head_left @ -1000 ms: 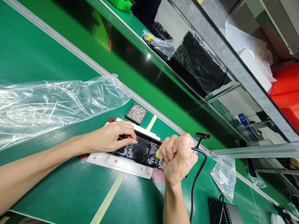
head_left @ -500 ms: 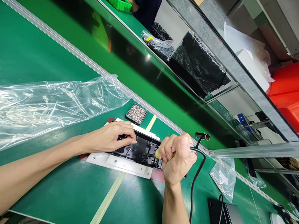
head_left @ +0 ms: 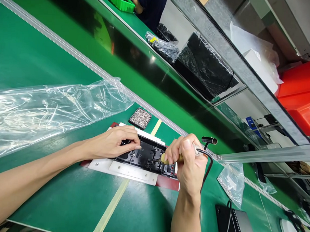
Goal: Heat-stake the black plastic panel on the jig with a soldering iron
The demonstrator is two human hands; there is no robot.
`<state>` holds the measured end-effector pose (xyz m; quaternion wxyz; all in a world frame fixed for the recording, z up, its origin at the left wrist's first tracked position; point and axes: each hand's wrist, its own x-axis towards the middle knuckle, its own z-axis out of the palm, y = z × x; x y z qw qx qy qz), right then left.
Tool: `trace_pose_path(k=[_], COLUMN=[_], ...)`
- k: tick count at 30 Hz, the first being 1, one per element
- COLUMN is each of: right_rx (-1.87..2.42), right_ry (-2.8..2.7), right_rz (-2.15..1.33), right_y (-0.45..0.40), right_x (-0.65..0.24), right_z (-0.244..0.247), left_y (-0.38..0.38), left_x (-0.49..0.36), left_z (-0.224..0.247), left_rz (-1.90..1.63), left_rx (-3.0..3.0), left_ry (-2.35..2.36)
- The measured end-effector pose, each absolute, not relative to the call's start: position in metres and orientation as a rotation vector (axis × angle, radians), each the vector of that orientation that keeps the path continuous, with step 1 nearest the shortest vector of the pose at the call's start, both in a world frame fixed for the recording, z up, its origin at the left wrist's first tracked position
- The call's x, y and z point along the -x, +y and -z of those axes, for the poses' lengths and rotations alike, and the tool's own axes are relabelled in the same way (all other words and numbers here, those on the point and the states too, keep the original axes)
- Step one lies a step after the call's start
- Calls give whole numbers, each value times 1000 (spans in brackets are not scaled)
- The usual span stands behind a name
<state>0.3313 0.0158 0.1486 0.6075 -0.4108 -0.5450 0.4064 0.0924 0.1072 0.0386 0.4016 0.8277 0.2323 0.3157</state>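
Note:
My right hand [head_left: 191, 160] grips the yellowish handle of a corded soldering iron [head_left: 164, 159]. Its thin metal tip points left and down into a black plastic housing [head_left: 143, 154], apparently touching it. The housing lies in a white and dark red fixture [head_left: 134, 174] on the green table. Over the housing's left part, my left hand [head_left: 122, 141] is curled, thumb and fingertips close together. Whatever is between those fingertips is too small or hidden to make out. A small black tray [head_left: 140, 118] full of tiny metal pieces sits just behind the fixture.
Clear plastic sheeting [head_left: 54, 113] covers the table at left. A black metal tube [head_left: 209, 140] on a stand rises beside my right hand. Further right are a clear bag [head_left: 232, 184] and a black device [head_left: 234, 220]. Across the divider, a person [head_left: 150, 8] sits near a green bin [head_left: 123, 2].
My right hand has tilted and shifted slightly right and down, showing more of the iron's handle and the housing's right end. The left hand stays nearly still.

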Motion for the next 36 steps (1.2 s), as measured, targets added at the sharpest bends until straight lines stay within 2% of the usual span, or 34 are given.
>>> trace_pose_path(k=[10,23,30,36], right_rx=[714,934,934,879], right_ry=[-1369,-1100,-1024,-1023], right_rz=[-1099,-635,-539,-586], right_y=[19,26,44,50], right_x=[-339,-341,-335,-324], right_z=[-144,-167,-166,-161], left_y=[108,108,108,107], left_x=[-92,-91,-90,-91], left_z=[-38,-35,-39,-32], left_rz=[-800,-794,-784,-808], left_rx=[-2085,-2084,-2084,-2079], left_ry=[579,579,590,578])
